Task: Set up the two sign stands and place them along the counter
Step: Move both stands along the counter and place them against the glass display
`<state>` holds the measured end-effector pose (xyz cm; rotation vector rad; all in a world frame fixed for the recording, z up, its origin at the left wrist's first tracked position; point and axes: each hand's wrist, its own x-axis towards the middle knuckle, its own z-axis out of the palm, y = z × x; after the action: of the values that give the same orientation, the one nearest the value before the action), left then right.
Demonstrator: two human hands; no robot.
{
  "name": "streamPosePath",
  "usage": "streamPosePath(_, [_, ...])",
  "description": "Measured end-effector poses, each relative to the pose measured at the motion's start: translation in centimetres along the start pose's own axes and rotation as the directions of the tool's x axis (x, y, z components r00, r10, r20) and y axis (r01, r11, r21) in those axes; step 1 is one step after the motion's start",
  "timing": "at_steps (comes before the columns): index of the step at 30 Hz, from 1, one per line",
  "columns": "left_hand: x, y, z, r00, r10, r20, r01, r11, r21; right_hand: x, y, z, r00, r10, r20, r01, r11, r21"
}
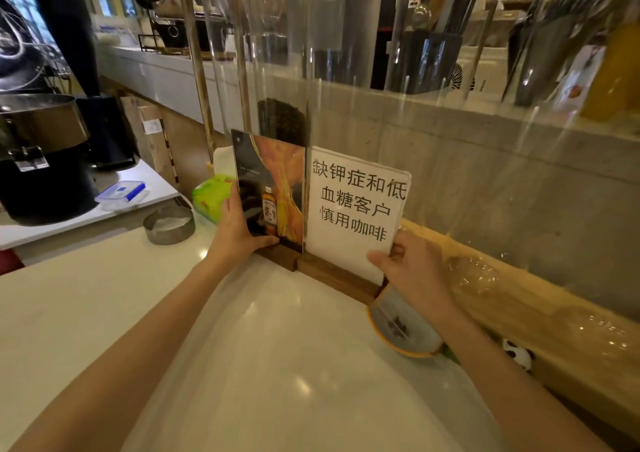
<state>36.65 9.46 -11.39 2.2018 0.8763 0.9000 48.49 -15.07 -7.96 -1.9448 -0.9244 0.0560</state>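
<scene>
Two sign stands rise upright side by side at the back of the white counter [270, 347], each in a dark wooden base. The left sign stand [277, 174] shows a dark and orange picture with a small bottle. The right sign stand [356, 202] is a white sheet with black characters. My left hand [239, 233] grips the picture sign's left edge, thumb lying along its wooden base [277, 256]. My right hand [415, 271] holds the white sign's lower right corner, above its base [336, 275].
Tall clear tubes [287, 81], one holding dark coffee beans, stand behind the signs. A green tissue pack [211, 197] and a round metal tin [168, 224] lie to the left. A yellow-rimmed dish [403, 327] rests under my right wrist, against a wooden ledge [540, 306].
</scene>
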Motion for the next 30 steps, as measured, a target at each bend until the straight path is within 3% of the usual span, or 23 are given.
streamPosePath(15, [1.2,1.7,1.5,0.994,0.11,0.017,-0.11,0.994,0.009,0.2,0.4,0.3,0.998,-0.039,-0.041,0.039,0.999,-0.004])
streamPosePath(20, [0.8,1.8,2.0,0.996,0.088,0.01,-0.088,0.995,0.035,0.3,0.5,0.0,1.0,-0.016,-0.006,0.017,1.0,0.013])
streamPosePath(26, [-0.5,2.3,2.6,1.0,0.013,0.008,-0.014,0.995,0.097,1.4,-1.1,-1.9,0.991,0.002,0.136,-0.013,0.997,0.082])
streamPosePath(28, [-1.3,2.5,2.8,0.999,-0.03,0.028,0.027,0.994,0.109,2.2,-2.7,-3.0,0.994,-0.02,0.11,0.0,0.983,0.182])
streamPosePath(30, [-2.0,2.7,2.9,0.996,-0.071,0.053,0.063,0.988,0.141,3.7,-4.6,-4.1,0.993,-0.1,0.061,0.091,0.985,0.145])
